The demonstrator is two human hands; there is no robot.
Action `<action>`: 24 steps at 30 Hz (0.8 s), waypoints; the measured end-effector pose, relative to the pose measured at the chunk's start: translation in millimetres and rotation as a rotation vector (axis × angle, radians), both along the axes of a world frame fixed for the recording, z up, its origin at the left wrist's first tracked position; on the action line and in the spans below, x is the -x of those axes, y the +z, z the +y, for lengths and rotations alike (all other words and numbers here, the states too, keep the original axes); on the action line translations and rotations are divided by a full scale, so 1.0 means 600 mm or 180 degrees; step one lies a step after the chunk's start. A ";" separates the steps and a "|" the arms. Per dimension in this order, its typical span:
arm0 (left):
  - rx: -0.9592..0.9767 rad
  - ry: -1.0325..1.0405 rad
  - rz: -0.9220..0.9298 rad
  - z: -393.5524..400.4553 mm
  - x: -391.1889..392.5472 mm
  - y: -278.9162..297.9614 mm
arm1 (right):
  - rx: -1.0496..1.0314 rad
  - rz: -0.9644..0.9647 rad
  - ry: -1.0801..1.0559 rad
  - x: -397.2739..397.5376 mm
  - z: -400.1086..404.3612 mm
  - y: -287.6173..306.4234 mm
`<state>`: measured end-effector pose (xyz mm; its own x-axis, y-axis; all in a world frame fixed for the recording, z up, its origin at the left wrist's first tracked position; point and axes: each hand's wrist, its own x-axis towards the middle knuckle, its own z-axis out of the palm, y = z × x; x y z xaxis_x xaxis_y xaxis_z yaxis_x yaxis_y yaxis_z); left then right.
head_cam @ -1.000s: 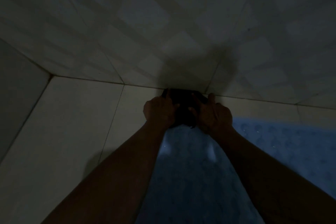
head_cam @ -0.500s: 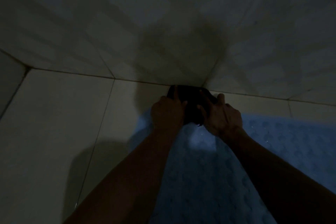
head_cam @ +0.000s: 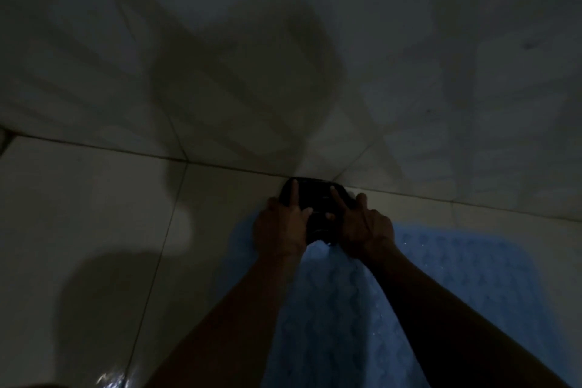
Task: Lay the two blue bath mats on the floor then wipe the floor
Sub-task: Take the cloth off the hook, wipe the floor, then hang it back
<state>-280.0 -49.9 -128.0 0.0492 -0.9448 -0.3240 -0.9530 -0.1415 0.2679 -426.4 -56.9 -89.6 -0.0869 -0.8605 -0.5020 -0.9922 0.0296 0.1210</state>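
Note:
The room is dim. A blue bath mat (head_cam: 456,277) with a bumpy texture lies flat on the pale tiled floor (head_cam: 88,224), spreading from under my arms to the right. Just past its far edge sits a dark object (head_cam: 316,198), black and hard to make out, pressed close to where floor meets wall. My left hand (head_cam: 282,225) grips its left side with the index finger stretched forward. Its right side is held by my right hand (head_cam: 362,227), fingers spread over the top. Only one mat outline can be made out.
A tiled wall (head_cam: 283,41) rises straight ahead, its base line running across the view just beyond the dark object. Shadows of my head and arms fall on wall and floor. A wet glint (head_cam: 110,379) shows on the floor at the lower left.
The view has drifted left and down over the second, so hands and dark object sit further right in frame. The hands keep the same hold against the wall base.

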 end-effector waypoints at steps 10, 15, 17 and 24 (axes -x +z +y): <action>0.0282 -0.0041 -0.0118 0.001 0.032 -0.015 | 0.0392 -0.0361 0.0044 0.056 0.025 -0.027; 0.0038 -0.0240 -0.0277 0.008 0.082 0.011 | 0.0581 -0.0474 0.0164 0.112 0.035 -0.027; 0.0077 -0.0301 -0.0319 0.014 0.107 0.015 | 0.0601 -0.0509 0.0164 0.140 0.037 -0.024; 0.0081 -0.0398 -0.0573 0.020 0.191 0.014 | 0.0616 -0.0623 0.0156 0.232 0.040 -0.035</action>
